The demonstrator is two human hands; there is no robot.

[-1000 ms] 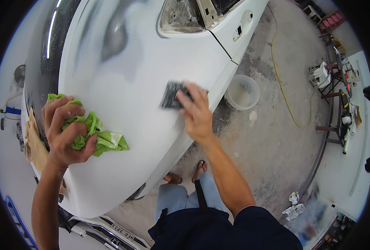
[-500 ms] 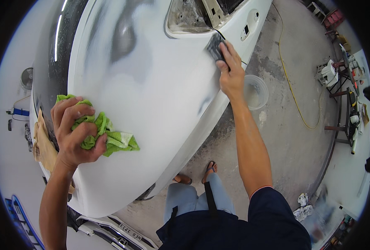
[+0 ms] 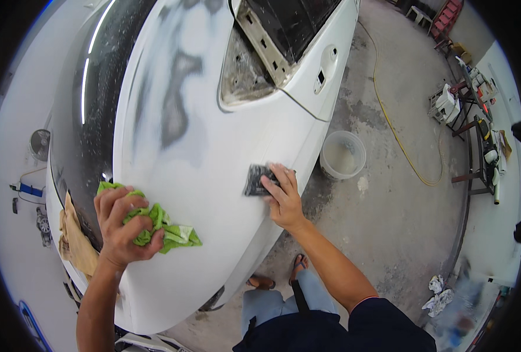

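Note:
A white car body panel (image 3: 190, 276) with grey sanded patches stretches in front of me. On its left part my left hand (image 3: 125, 226) is closed around a crumpled green cloth (image 3: 181, 234), pressing it on the panel. Nearer the panel's right edge, my right hand (image 3: 285, 196) grips a dark grey sanding pad (image 3: 257, 180) against the white surface. The pad's right part is hidden under my fingers.
A translucent bucket (image 3: 342, 155) with cloudy liquid stands on the floor right of the car. A yellow hose (image 3: 398, 129) runs farther right, near a stand with tools (image 3: 474, 176). Brown masking paper (image 3: 77, 240) covers part of the car's left side. A thin dark cord (image 3: 304, 105) hangs across the door edge.
My right hand has drawn the sanding pad nearer to me, away from the window opening. My left hand stays on the green cloth. The whole view has shifted, showing more of the far side.

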